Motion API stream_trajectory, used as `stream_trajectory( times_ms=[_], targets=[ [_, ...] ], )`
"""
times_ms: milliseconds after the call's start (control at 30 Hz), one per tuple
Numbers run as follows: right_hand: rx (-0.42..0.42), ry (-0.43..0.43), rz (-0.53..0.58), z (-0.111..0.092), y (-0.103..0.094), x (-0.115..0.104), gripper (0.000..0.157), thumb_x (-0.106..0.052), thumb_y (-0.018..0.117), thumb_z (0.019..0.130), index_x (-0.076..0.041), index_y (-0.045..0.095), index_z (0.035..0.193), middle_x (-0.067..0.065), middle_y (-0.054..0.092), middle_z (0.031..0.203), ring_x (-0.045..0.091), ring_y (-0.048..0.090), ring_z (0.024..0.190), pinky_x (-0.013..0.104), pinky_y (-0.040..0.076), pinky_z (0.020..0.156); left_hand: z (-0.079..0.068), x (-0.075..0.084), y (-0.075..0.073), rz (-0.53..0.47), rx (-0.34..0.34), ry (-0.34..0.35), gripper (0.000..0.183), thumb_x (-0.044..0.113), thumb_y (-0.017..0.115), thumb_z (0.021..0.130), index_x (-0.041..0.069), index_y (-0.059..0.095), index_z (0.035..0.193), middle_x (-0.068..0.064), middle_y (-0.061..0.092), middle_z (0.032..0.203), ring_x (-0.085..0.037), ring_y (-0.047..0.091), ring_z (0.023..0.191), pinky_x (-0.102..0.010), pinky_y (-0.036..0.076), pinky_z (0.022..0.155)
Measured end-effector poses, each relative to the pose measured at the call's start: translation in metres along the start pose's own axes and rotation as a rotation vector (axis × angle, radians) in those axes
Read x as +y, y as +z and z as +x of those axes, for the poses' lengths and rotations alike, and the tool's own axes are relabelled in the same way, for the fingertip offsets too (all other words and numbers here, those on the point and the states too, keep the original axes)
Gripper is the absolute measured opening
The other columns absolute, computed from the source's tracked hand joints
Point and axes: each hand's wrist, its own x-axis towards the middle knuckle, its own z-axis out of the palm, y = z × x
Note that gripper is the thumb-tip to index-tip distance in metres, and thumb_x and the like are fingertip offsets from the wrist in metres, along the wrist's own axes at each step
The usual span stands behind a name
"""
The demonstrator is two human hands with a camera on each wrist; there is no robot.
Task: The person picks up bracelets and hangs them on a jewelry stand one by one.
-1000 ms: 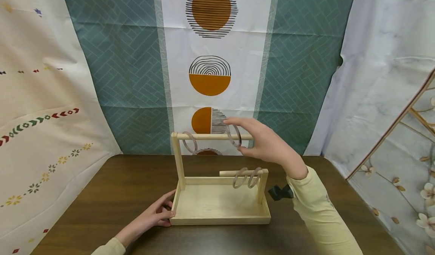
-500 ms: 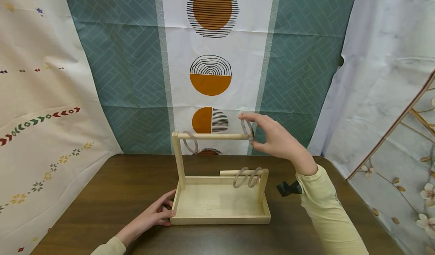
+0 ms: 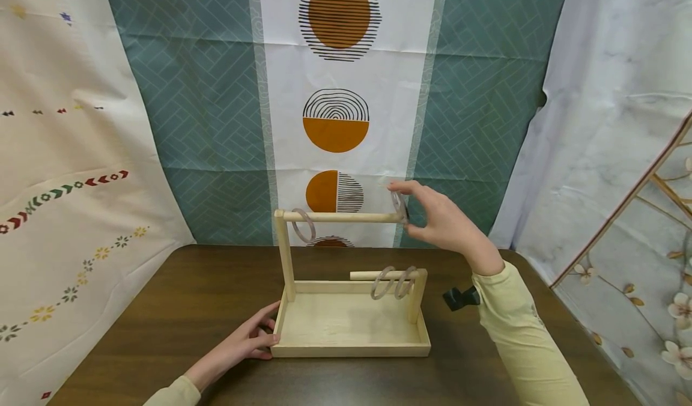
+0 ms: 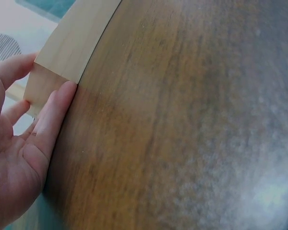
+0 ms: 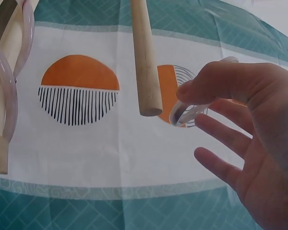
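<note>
My right hand (image 3: 446, 223) pinches a translucent, pale bangle (image 3: 397, 203) between thumb and fingers. In the right wrist view the bangle (image 5: 181, 113) is beside the free end of the rack's upper bar (image 5: 148, 72). The pale wooden bangle rack (image 3: 346, 351) has a shallow tray base and two bars. One bangle (image 3: 303, 226) hangs near the post on the upper bar, and two bangles (image 3: 382, 283) hang on the lower bar (image 3: 363, 275). My left hand (image 3: 245, 340) rests against the rack's left side, its extended fingers touching the tray's corner (image 4: 48, 81).
The rack stands on a dark brown table (image 3: 178, 298). A teal and white patterned cloth (image 3: 211, 124) hangs behind it. Other patterned cloths hang on the left and right. A small black device (image 3: 459, 298) is at the right sleeve.
My right hand has moved the bangle rightward along the upper bar to its free end, and the bangle has turned more edge-on. My left hand has stayed at the rack.
</note>
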Motion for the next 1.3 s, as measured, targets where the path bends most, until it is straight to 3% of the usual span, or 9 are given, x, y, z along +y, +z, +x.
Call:
stream_trajectory(
  times_ms=[400, 900, 1067, 1300],
  targets=[
    [-0.026, 0.039, -0.026, -0.005, 0.004, 0.007, 0.07, 0.002, 0.073, 0.081, -0.011, 0.043, 0.144, 0.008, 0.05, 0.148, 0.03, 0.057, 0.122, 0.047, 0.051, 0.091, -0.001, 0.001, 0.001, 0.0, 0.005, -0.004, 0.077, 0.023, 0.059, 0.099, 0.011, 0.013, 0.159, -0.02, 0.042, 0.124, -0.017, 0.057, 0.098, -0.037, 0.058, 0.08],
    [-0.061, 0.073, -0.035, -0.002, 0.016, 0.01, 0.07, 0.002, 0.072, 0.081, -0.013, 0.045, 0.143, 0.005, 0.052, 0.146, 0.025, 0.06, 0.11, 0.036, 0.046, 0.078, -0.001, 0.0, 0.001, -0.002, 0.007, -0.008, 0.077, 0.024, 0.059, 0.099, 0.013, 0.014, 0.159, -0.021, 0.043, 0.126, -0.016, 0.056, 0.096, -0.036, 0.058, 0.08],
    [-0.071, 0.069, -0.018, 0.002, 0.018, 0.009, 0.068, 0.001, 0.075, 0.08, -0.011, 0.046, 0.141, 0.006, 0.053, 0.145, 0.028, 0.058, 0.122, 0.042, 0.052, 0.088, -0.001, 0.0, 0.001, -0.006, 0.005, -0.002, 0.077, 0.023, 0.059, 0.099, 0.012, 0.013, 0.159, -0.02, 0.043, 0.125, -0.017, 0.058, 0.098, -0.037, 0.058, 0.079],
    [-0.09, 0.06, 0.005, 0.007, 0.024, 0.009, 0.067, -0.001, 0.077, 0.08, -0.014, 0.047, 0.138, 0.006, 0.053, 0.145, 0.028, 0.056, 0.127, 0.047, 0.051, 0.098, 0.0, -0.002, 0.0, -0.006, 0.003, 0.005, 0.077, 0.023, 0.059, 0.099, 0.01, 0.013, 0.159, -0.02, 0.043, 0.124, -0.018, 0.058, 0.099, -0.038, 0.058, 0.08]
  ],
)
